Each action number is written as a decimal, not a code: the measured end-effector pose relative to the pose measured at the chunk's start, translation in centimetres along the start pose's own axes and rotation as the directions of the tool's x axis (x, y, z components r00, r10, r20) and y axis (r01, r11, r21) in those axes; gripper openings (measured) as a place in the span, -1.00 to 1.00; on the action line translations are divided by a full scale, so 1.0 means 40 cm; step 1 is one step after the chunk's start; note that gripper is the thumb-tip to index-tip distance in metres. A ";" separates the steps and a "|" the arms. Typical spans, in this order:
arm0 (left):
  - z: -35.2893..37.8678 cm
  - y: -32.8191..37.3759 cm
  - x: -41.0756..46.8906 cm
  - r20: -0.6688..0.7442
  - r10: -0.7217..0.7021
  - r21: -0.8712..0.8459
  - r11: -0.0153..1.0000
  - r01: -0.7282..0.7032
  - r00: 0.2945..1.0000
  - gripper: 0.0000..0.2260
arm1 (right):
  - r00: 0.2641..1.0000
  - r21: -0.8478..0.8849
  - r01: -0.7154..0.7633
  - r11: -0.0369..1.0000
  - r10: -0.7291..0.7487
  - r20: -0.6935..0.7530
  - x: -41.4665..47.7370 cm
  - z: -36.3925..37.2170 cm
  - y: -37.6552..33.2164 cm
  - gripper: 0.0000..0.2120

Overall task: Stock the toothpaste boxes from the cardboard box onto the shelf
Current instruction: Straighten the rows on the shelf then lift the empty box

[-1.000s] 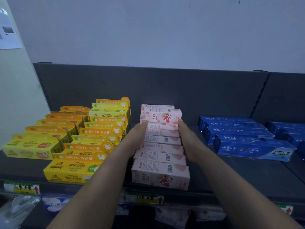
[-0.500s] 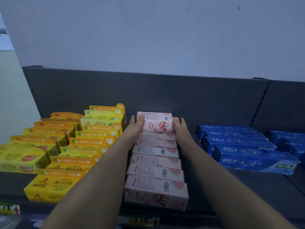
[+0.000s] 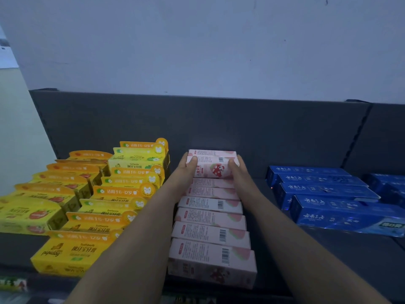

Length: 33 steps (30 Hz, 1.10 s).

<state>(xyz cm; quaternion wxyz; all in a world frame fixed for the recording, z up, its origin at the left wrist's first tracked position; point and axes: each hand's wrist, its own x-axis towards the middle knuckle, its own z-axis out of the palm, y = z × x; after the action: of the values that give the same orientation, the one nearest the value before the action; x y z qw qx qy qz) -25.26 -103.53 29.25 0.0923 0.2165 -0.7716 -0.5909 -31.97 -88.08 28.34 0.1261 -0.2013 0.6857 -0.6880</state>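
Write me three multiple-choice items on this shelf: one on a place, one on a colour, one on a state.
1. The pink row lies: A between the yellow boxes and the blue boxes; B left of the yellow boxes; C right of the blue boxes.
2. The held box is: A blue; B yellow; C pink.
3. The hands, left hand and right hand, are: A hanging open; B gripping the held box's ends; C flat on the yellow boxes.

Answers:
1 A: yellow stock sits to its left and blue to its right.
2 C: its face is pink with a strawberry figure.
3 B: fingers curl round both ends.
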 end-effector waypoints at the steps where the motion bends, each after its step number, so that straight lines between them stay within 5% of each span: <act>1: -0.001 -0.001 -0.002 -0.006 -0.002 0.018 1.000 0.002 1.000 -0.45 | 1.000 0.003 -0.002 1.000 0.002 0.001 -0.004 -0.001 0.002 -0.72; 13: -0.004 0.011 -0.087 -0.007 -0.020 0.049 0.999 0.020 1.000 -0.50 | 0.994 0.004 -0.101 0.995 0.101 0.029 -0.071 -0.012 0.002 -0.48; 16: -0.006 0.016 -0.110 0.003 -0.029 0.056 0.998 0.028 1.000 -0.57 | 0.991 -0.013 -0.124 0.992 0.125 0.043 -0.094 -0.016 -0.012 -0.64; 21: -0.009 -0.007 -0.134 -0.021 -0.107 0.041 0.993 0.108 0.994 -0.37 | 0.985 -0.002 -0.160 0.987 0.160 0.066 -0.146 -0.016 -0.019 -0.74; 24: -0.009 -0.018 -0.168 -0.016 -0.146 0.050 0.988 0.147 0.989 -0.29 | 0.978 0.038 -0.196 0.980 0.193 0.078 -0.179 -0.012 -0.018 -0.72; 33: -0.015 -0.027 -0.301 -0.008 -0.130 0.005 0.991 0.130 0.991 -0.48 | 0.952 0.129 -0.282 0.951 0.261 0.158 -0.282 -0.013 -0.022 -0.62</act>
<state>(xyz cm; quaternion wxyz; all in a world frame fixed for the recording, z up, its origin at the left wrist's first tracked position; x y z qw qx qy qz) -14.07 -98.94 29.76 0.0561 0.2689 -0.7571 -0.5928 -22.11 -82.53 28.04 0.2821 -0.1424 0.6427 -0.6979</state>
